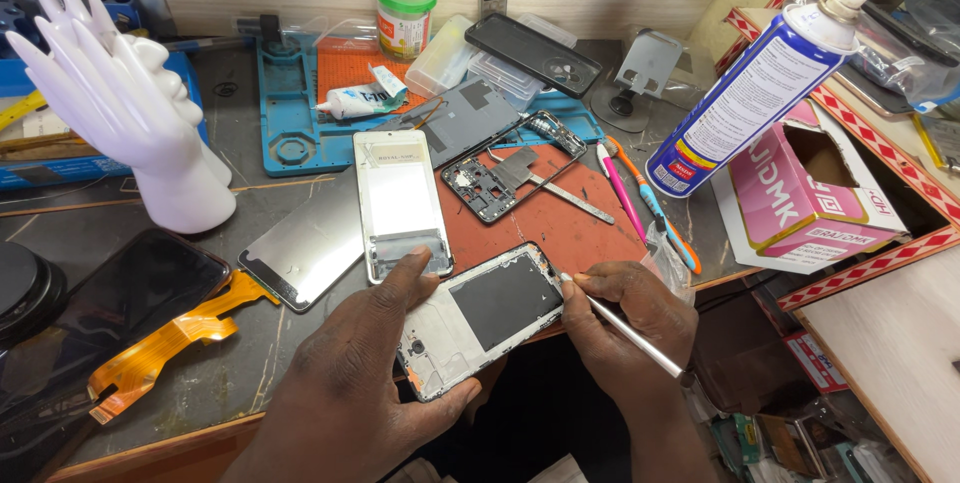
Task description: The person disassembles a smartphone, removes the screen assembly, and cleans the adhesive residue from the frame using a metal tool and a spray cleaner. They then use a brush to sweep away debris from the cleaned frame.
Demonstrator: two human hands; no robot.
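My left hand (pixel 375 373) holds an opened phone body (pixel 480 318) over the front edge of the bench, inner side up, with a dark panel in its middle. My right hand (pixel 625 328) grips a thin silver metal tool (pixel 635 335) like a pen, its tip touching the phone body's right edge. Just beyond my left thumb lies a silver phone frame (pixel 400 201), and next to it a flat grey metal plate (pixel 305 248). A black inner phone frame (pixel 498 178) rests on the red mat (pixel 580 233).
A white mannequin hand (pixel 130 108) stands at the left. A blue spray can (pixel 755 88) leans over a pink box (pixel 810 193) at the right. A dark screen with orange flex cable (pixel 170 338) lies front left. Toothbrushes (pixel 645 203), glue tube (pixel 360 98), green-lidded jar (pixel 404 11) sit behind.
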